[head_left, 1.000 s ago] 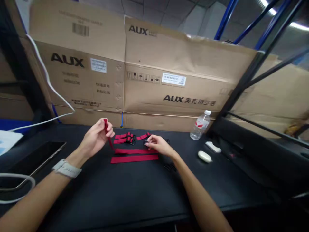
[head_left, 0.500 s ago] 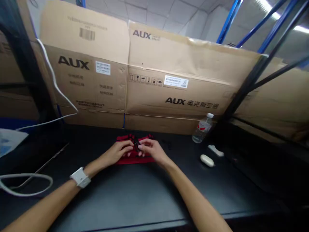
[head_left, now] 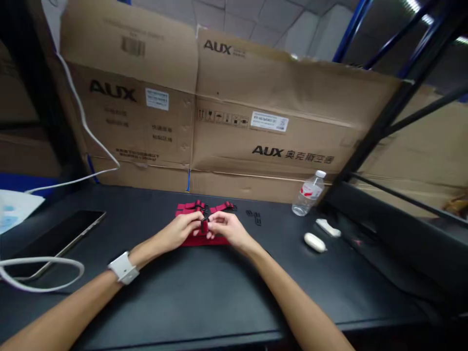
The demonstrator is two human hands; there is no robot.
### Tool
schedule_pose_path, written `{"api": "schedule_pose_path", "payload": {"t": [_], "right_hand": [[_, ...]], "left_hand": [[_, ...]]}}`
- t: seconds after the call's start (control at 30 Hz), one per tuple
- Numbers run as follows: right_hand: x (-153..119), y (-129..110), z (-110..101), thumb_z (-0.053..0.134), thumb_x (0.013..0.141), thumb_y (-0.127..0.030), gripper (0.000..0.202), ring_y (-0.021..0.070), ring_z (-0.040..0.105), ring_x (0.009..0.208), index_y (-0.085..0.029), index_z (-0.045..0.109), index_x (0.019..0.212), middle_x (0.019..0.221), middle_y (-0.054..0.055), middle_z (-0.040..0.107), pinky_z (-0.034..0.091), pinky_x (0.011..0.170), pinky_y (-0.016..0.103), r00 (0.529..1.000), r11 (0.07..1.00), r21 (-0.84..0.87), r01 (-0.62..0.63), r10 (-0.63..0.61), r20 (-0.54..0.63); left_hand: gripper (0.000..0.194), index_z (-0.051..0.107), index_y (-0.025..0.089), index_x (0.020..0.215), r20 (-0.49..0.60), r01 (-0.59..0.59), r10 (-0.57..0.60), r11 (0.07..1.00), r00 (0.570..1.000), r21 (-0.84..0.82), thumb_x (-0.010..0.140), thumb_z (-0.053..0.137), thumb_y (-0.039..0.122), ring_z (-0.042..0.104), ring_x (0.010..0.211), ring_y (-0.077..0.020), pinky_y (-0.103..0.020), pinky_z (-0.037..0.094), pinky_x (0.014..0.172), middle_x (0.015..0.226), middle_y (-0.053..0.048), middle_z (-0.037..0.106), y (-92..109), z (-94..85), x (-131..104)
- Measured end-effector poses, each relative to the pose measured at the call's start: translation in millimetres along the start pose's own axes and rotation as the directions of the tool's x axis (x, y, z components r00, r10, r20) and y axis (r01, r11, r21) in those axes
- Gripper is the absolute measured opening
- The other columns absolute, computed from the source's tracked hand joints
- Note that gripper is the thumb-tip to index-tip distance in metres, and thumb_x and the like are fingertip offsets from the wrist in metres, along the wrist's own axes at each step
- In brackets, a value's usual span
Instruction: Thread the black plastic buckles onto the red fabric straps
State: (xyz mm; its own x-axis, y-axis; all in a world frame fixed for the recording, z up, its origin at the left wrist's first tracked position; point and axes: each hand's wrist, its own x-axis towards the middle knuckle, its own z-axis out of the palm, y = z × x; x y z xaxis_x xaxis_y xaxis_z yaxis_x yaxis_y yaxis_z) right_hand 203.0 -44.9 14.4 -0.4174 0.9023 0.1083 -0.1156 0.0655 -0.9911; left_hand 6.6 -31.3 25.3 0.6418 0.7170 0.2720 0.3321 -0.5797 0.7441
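Between both hands is a small black buckle [head_left: 202, 225] with a piece of red webbing strap [head_left: 205, 227] at it. My left hand [head_left: 184, 229] is closed, its thumb and fingertips pinching the buckle from the left. From the right, my right hand [head_left: 229, 229] pinches the red strap beside the buckle. Exactly how the strap runs through the buckle is too small to tell. Behind and under the hands lie more red straps with black buckles [head_left: 224, 207], partly covered by my fingers.
Several loose black buckles [head_left: 258, 218] lie to the right. Further right are a water bottle [head_left: 309, 193], a white oval object [head_left: 315, 242] and a white piece [head_left: 328, 227]. A phone [head_left: 58, 239] and a white cable [head_left: 78, 278] are at left. Cardboard boxes [head_left: 234, 151] wall the back.
The buckle between my hands has turned, and red strap now shows at it. Both hands stay in nearly the same place, still closed.
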Motion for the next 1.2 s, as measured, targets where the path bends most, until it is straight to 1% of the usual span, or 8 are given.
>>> {"api": "schedule_pose_path", "payload": {"t": [0.27,0.43,0.53,0.63,0.73,1.03,1.13,1.2], "right_hand": [[-2.9,-17.0,-12.3,0.074,0.068,-0.035,0.029,0.0126,0.060,0.057,-0.016,0.060,0.085,0.060,-0.002,0.063,0.047,0.063,0.026,1.000,0.997,-0.077,-0.016,0.016,-0.012],[-23.6,-49.1,-44.7,0.068,0.074,-0.026,0.041,0.0107,0.060,0.058,-0.019,0.058,0.113,0.066,-0.003,0.063,0.047,0.061,0.024,0.985,0.972,-0.220,-0.083,0.114,0.131],[-31.9,-52.2,-57.6,0.068,0.070,-0.023,0.036,0.0132,0.064,0.060,-0.015,0.061,0.105,0.070,0.000,0.065,0.050,0.060,0.025,0.884,0.916,-0.314,-0.251,0.349,0.310],[-31.2,-40.6,-60.8,0.068,0.067,-0.020,0.033,0.0152,0.066,0.058,-0.015,0.058,0.098,0.070,0.000,0.066,0.051,0.055,0.025,0.764,0.840,-0.399,-0.367,0.517,0.387],[-26.3,-27.8,-60.1,0.063,0.068,-0.017,0.026,0.0128,0.064,0.053,-0.016,0.055,0.092,0.066,-0.002,0.066,0.046,0.047,0.019,0.751,0.776,-0.494,-0.392,0.580,0.316],[-27.3,-37.5,-80.9,0.060,0.077,-0.027,0.022,0.0086,0.054,0.047,-0.017,0.055,0.096,0.063,-0.003,0.063,0.037,0.043,0.017,0.895,0.743,-0.602,-0.291,0.434,0.103],[-30.6,-41.1,-106.9,0.054,0.084,-0.032,0.020,0.0106,0.057,0.054,-0.018,0.056,0.098,0.069,0.000,0.065,0.039,0.047,0.020,0.952,0.649,-0.701,-0.296,0.255,-0.167],[-33.1,-39.4,-125.8,0.055,0.084,-0.028,0.014,0.0136,0.061,0.064,-0.017,0.060,0.091,0.075,0.004,0.067,0.041,0.055,0.022,0.907,0.471,-0.783,-0.407,0.109,-0.406]], "left_hand": [[0.025,0.044,0.019,0.111,-0.034,0.014,-0.018,0.995,0.999,-0.103,0.094,0.037,0.036,0.051,0.063,-0.0132,-0.023,0.038,0.064,0.066,0.004,0.054,4.7,-5.1,-0.8],[0.026,0.055,0.019,0.101,0.146,0.114,-0.117,0.993,0.982,0.031,0.089,0.046,0.041,0.052,0.063,-0.0139,-0.023,0.038,0.061,0.069,0.003,0.057,15.9,-23.9,-7.2],[0.028,0.059,0.020,0.098,0.339,0.126,-0.146,0.989,0.929,0.078,0.088,0.049,0.043,0.053,0.063,-0.0144,-0.022,0.038,0.058,0.070,0.001,0.059,14.8,-22.6,-14.2],[0.027,0.063,0.022,0.093,0.361,0.061,-0.140,0.973,0.922,0.221,0.087,0.051,0.044,0.057,0.070,-0.0168,-0.022,0.040,0.062,0.079,-0.001,0.064,9.6,-13.3,-19.3],[0.025,0.063,0.025,0.099,0.261,0.021,-0.127,0.927,0.957,0.374,0.088,0.050,0.044,0.062,0.080,-0.0195,-0.024,0.042,0.070,0.090,-0.003,0.068,5.3,-6.0,-20.4],[0.031,0.057,0.029,0.118,0.219,0.031,-0.129,0.915,0.967,0.402,0.092,0.046,0.041,0.062,0.102,-0.0237,-0.030,0.043,0.085,0.114,-0.006,0.066,0.5,-8.3,-18.6],[0.030,0.056,0.029,0.120,0.250,0.033,-0.118,0.948,0.961,0.318,0.093,0.045,0.038,0.061,0.103,-0.0221,-0.029,0.043,0.088,0.117,-0.004,0.065,-1.5,-8.1,-18.7],[0.031,0.055,0.029,0.121,0.264,0.033,-0.112,0.958,0.958,0.284,0.093,0.045,0.037,0.059,0.106,-0.0220,-0.030,0.043,0.090,0.119,-0.004,0.063,-2.8,-6.3,-18.3]]}}
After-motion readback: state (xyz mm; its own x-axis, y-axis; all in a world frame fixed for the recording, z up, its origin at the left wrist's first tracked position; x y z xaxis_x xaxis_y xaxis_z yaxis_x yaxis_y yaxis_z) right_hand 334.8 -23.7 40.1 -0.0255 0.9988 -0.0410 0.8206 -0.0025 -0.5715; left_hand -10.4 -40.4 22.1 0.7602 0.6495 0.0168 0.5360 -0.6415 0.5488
